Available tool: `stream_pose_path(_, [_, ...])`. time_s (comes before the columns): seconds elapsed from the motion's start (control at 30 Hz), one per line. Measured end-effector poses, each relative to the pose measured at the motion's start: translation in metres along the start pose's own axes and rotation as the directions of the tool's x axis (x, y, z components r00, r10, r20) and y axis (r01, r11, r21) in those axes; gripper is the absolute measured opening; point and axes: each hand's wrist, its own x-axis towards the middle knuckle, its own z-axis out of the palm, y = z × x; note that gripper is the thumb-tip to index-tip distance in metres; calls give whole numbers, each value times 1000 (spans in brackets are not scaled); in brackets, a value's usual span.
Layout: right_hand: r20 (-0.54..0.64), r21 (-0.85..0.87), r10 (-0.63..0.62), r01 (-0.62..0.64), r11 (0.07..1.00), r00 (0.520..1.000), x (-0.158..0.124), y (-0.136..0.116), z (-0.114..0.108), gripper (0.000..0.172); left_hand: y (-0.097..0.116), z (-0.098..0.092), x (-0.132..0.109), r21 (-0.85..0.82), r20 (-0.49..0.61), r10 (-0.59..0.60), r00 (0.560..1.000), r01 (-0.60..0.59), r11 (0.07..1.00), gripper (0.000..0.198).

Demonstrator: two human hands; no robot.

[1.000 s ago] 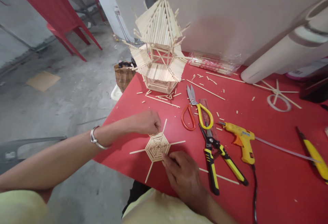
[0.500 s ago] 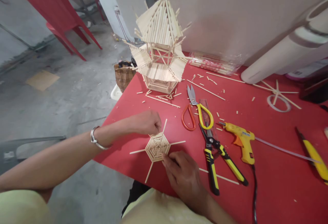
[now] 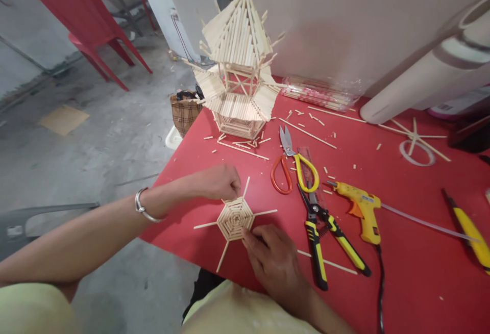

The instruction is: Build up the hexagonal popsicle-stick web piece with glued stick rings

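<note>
Near the table's front left edge lies a hexagonal web of wooden sticks [image 3: 235, 219], with longer sticks sticking out from its corners. My left hand [image 3: 224, 182], with a silver bangle at the wrist, is closed at the web's upper edge; the fingertips are turned down beside a protruding stick. At the lower right of the web, my right hand [image 3: 270, 252] pinches its rim between thumb and forefinger. A tower of sticks [image 3: 239, 69] with tiered roofs stands behind. Scissors [image 3: 289, 153] with red and yellow handles lie to the right.
Black and yellow pliers [image 3: 316, 211], a yellow glue gun [image 3: 362, 206] and a yellow-handled tool [image 3: 470, 234] lie on the red table [image 3: 417, 283]. Farther back are cut stick pieces, bagged sticks [image 3: 319, 94], a star of sticks [image 3: 414, 136] and a white tube [image 3: 406, 84].
</note>
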Motion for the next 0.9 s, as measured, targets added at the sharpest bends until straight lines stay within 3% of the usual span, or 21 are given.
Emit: stream_pose_path(0.9, [22,8,10,-10,1000,1000,0,0,-1,23,2,-1,-1,-25,3,-25,1000,25,999,20])
